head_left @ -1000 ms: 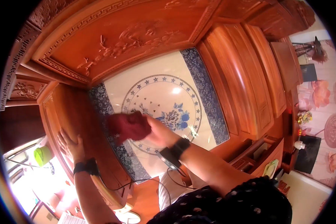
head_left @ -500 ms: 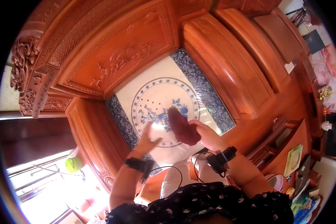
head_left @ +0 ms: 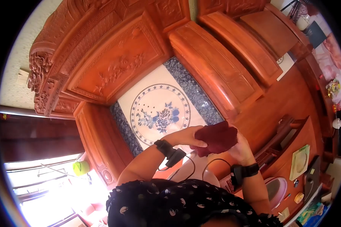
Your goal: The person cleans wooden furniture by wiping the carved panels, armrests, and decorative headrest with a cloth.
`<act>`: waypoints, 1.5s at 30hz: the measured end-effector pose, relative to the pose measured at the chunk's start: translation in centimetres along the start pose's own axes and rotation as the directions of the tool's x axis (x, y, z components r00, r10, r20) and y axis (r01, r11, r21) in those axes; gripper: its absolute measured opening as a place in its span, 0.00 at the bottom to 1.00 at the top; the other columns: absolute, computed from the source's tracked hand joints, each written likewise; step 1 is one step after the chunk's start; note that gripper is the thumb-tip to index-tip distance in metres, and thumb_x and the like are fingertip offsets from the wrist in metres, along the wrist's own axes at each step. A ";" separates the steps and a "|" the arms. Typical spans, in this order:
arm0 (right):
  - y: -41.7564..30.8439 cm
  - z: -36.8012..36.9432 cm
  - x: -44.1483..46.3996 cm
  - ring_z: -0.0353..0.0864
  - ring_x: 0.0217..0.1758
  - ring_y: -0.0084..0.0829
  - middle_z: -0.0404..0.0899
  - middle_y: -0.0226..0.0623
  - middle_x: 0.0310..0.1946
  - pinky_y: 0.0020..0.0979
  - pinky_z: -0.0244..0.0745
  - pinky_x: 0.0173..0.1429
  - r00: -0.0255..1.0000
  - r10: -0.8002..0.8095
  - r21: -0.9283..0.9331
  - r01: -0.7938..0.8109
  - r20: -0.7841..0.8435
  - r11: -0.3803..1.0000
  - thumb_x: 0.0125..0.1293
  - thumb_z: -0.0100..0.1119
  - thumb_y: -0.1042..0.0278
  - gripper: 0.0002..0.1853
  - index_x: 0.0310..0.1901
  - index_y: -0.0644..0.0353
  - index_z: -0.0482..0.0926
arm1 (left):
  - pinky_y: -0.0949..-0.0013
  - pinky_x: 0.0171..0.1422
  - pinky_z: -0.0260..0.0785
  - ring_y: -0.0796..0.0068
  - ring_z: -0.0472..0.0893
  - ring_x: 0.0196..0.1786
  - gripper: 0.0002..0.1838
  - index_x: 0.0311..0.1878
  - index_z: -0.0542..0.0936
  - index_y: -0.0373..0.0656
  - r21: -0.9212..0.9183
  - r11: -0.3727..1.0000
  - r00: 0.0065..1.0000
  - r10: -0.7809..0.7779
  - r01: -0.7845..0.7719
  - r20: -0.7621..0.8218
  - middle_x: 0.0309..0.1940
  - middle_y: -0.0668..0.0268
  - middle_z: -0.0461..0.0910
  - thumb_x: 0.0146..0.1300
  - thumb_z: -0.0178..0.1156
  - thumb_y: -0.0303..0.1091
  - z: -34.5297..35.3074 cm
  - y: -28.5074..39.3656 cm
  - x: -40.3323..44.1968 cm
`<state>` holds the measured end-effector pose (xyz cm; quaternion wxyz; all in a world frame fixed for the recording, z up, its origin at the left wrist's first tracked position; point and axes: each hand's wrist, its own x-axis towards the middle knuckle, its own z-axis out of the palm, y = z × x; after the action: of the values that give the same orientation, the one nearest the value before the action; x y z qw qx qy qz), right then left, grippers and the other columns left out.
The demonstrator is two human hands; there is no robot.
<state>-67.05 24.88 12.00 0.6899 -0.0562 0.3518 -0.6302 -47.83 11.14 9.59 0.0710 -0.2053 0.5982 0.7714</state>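
A dark maroon cloth [head_left: 216,139], folded into a thick bundle, is held up in front of my body. My left hand [head_left: 186,136] grips its left side, the thumb pressed on top and the other fingers mostly behind the fabric. On the right side my right hand [head_left: 241,152] holds the cloth too, its fingers largely hidden by it. Beyond my hands lies a seat mat [head_left: 161,113] with a blue floral circle and dark patterned borders, set in a carved wooden seat [head_left: 121,64].
A wooden armrest [head_left: 216,60] runs along the mat's right side, and another [head_left: 100,140] along its left. At right, a wooden table [head_left: 280,166] bears a green-white box [head_left: 300,162] and a round mirror [head_left: 274,191]. A bright window [head_left: 45,185] is at lower left.
My left hand has moved right and taken hold of the cloth; before, it was apart and spread. The cloth and my right hand have shifted right, and the view has turned right.
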 end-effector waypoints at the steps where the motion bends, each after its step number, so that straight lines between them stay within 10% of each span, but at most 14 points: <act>1: -0.6 0.2 -0.4 0.73 0.52 0.28 0.72 0.34 0.50 0.27 0.69 0.55 0.997 0.011 0.007 -0.010 -0.072 1.000 0.69 0.39 0.65 0.15 0.53 0.61 0.68 | 0.77 0.34 0.70 0.82 0.75 0.38 0.31 0.58 0.66 0.39 0.011 1.000 1.000 0.002 -0.002 0.008 0.37 0.67 0.76 0.53 0.65 0.38 0.0 0.5 0.2; 8: -2.7 -1.3 -2.8 0.74 0.49 0.24 0.74 0.30 0.47 0.28 0.70 0.53 0.970 -0.138 -0.320 0.067 -0.202 0.945 0.69 0.37 0.65 0.15 0.52 0.56 0.71 | 0.81 0.30 0.66 0.85 0.73 0.27 0.17 0.47 0.75 0.38 0.133 0.982 0.989 -0.141 0.134 0.045 0.28 0.71 0.76 0.59 0.58 0.40 -2.9 3.7 2.8; 13: -3.4 0.0 4.0 0.73 0.47 0.23 0.74 0.30 0.45 0.26 0.71 0.48 0.984 -0.177 -0.590 0.137 -0.011 0.796 0.65 0.38 0.70 0.16 0.52 0.54 0.72 | 0.80 0.36 0.71 0.82 0.77 0.32 0.16 0.47 0.73 0.36 0.351 0.913 0.977 -0.174 0.207 -0.125 0.32 0.68 0.78 0.59 0.57 0.35 -8.3 8.9 -0.7; 14: -2.9 0.4 5.9 0.72 0.46 0.23 0.74 0.30 0.45 0.26 0.71 0.48 0.982 -0.185 -0.618 0.170 0.040 0.767 0.64 0.39 0.70 0.17 0.52 0.54 0.72 | 0.77 0.35 0.69 0.81 0.76 0.33 0.18 0.44 0.75 0.36 0.306 0.952 0.983 0.037 0.020 -0.180 0.33 0.66 0.78 0.57 0.59 0.41 -9.7 7.5 -1.2; 22: 8.4 -0.5 18.5 0.73 0.48 0.22 0.74 0.31 0.48 0.26 0.72 0.48 0.901 -0.415 -0.495 0.421 0.129 0.760 0.64 0.38 0.72 0.18 0.54 0.55 0.71 | 0.68 0.59 0.65 0.71 0.74 0.51 0.16 0.51 0.68 0.35 0.054 0.999 0.986 0.004 0.006 -0.168 0.47 0.61 0.75 0.59 0.54 0.26 -24.0 -2.6 1.0; 30: 13.5 6.3 22.3 0.74 0.46 0.21 0.76 0.30 0.44 0.23 0.70 0.48 0.959 -0.285 -0.715 0.203 0.006 0.669 0.63 0.39 0.72 0.17 0.51 0.56 0.74 | 0.74 0.55 0.65 0.77 0.74 0.50 0.24 0.55 0.71 0.39 -0.110 0.992 0.997 -0.071 0.070 -0.005 0.48 0.64 0.76 0.61 0.56 0.43 -29.3 -10.3 -3.3; 35: 14.8 11.8 29.1 0.71 0.49 0.24 0.76 0.32 0.43 0.24 0.64 0.55 0.936 -0.330 -0.633 0.330 0.123 0.700 0.61 0.42 0.76 0.16 0.50 0.62 0.74 | 0.69 0.60 0.63 0.70 0.73 0.53 0.22 0.56 0.68 0.36 -0.390 0.867 0.945 0.242 -0.312 -0.219 0.50 0.60 0.74 0.61 0.54 0.35 -31.5 -11.3 -7.7; 45: 16.2 14.1 35.1 0.69 0.56 0.27 0.72 0.34 0.50 0.30 0.66 0.57 0.996 -0.088 -0.766 0.050 -0.009 0.641 0.66 0.48 0.61 0.17 0.53 0.59 0.71 | 0.63 0.59 0.63 0.66 0.74 0.49 0.16 0.49 0.72 0.42 -0.580 0.323 0.620 0.027 -0.748 -0.784 0.45 0.63 0.76 0.59 0.55 0.38 -38.8 -13.8 -5.0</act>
<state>-47.24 -8.92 -0.51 0.5690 -0.3407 0.5981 -0.4500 -29.38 -21.34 -8.50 -0.4651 -0.2980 0.1186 0.8251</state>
